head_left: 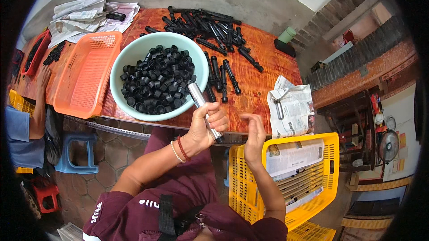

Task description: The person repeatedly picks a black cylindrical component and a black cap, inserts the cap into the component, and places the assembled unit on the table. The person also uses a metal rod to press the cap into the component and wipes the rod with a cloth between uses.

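My left hand (204, 127), with bead bracelets at its wrist, is closed around a shiny silver tube (196, 94). The tube tilts, its upper end over the rim of a pale green basin (115, 91) and a black tip showing below my fist. Just to the right, my right hand (254, 138) hovers with fingers bent loosely and nothing in it. Small black ring-like caps (156, 80) fill much of the basin. Beyond lie a pile of black rods (214, 31) and a few single ones (231, 76) on the reddish wooden table (261, 87).
A yellow crate (334, 169) with newspaper and several tubes stands at my right. Newspaper (292, 111) with a silver piece lies on the table corner. An orange basket (89, 73) sits left of the basin. Further left is another person's arm (39, 102), near a blue stool (77, 151).
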